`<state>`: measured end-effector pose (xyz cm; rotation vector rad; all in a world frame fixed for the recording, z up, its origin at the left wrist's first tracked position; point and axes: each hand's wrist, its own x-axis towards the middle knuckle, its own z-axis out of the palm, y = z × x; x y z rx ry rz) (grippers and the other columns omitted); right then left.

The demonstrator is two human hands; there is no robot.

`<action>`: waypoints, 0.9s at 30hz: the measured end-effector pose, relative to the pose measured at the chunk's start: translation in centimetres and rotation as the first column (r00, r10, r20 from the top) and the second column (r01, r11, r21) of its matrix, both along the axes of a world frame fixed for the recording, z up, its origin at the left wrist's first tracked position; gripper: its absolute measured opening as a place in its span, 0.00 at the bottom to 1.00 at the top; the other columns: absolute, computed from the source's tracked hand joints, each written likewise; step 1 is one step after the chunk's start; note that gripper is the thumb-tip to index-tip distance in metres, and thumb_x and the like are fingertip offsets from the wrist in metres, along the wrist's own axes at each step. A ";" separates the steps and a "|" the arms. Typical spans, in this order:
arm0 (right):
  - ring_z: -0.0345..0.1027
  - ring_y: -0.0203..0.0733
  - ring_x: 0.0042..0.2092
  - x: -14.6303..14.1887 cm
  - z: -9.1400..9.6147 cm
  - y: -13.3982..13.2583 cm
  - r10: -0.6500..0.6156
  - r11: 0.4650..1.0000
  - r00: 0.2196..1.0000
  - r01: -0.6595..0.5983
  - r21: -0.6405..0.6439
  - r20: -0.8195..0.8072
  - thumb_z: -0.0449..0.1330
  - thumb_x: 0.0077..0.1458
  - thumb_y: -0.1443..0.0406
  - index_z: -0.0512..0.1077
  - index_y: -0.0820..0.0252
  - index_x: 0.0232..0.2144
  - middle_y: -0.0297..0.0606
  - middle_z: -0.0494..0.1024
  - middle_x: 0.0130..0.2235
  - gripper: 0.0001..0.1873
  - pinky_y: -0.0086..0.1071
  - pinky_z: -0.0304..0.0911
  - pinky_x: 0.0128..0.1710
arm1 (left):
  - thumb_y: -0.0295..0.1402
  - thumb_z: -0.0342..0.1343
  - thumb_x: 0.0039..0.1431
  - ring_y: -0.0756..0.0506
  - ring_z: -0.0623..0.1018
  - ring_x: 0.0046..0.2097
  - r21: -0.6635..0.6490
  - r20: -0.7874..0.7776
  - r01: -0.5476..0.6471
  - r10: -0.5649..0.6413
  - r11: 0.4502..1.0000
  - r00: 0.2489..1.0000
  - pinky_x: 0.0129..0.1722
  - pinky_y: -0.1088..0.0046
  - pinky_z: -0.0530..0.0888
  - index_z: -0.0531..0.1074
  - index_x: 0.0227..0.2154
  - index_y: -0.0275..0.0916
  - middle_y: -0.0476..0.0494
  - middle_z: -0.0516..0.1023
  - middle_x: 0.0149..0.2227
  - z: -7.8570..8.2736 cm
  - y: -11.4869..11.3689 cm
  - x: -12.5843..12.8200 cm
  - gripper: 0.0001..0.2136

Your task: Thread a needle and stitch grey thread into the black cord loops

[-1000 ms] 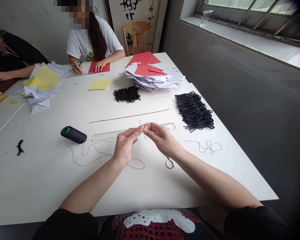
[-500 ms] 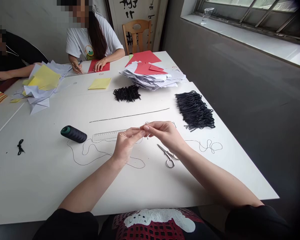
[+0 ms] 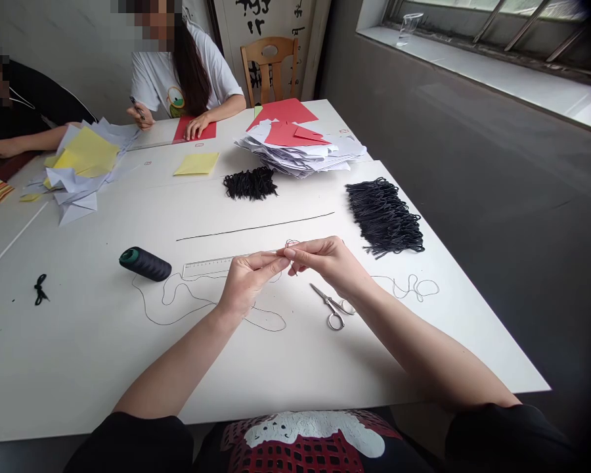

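- Head view: pinching thin dark thread (image 3: pixel 292 242) between left hand (image 3: pixel 246 282) and right hand (image 3: pixel 322 259), held above tabletop (image 3: pixel 79 355)
- Closed thumb to index on both sides, with fingers touching or nearly so; too fine to make out exactly which strand each grips
- Looped just beyond and slightly right of the pinch, so nearer right hand; bunched, showing no clear long axis
- Lying beyond both hands, touching neither: straight dark cord (image 3: pixel 255 226), long axis left to right
- Running roughly parallel, partly hidden by hands: ruler (image 3: pixel 207 267)
- Placed on near side of right hand: scissors (image 3: pixel 329 303), tips angled toward left hand
- Resting on its side, left of left hand: spool (image 3: pixel 145 264)
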<state>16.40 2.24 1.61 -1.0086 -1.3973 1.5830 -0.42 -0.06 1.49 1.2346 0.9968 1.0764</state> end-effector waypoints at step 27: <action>0.67 0.40 0.45 -2.1 -0.9 -1.2 -0.128 0.990 0.981 0.119 -0.074 -0.142 0.68 0.47 0.56 0.79 0.54 0.36 0.39 0.76 0.46 0.14 0.36 0.62 0.46 | 0.41 0.59 0.55 0.56 0.47 0.17 -0.135 0.119 -0.144 0.160 0.980 0.980 0.16 0.76 0.46 0.71 0.26 0.39 0.57 0.52 0.16 -0.7 -0.8 0.6 0.11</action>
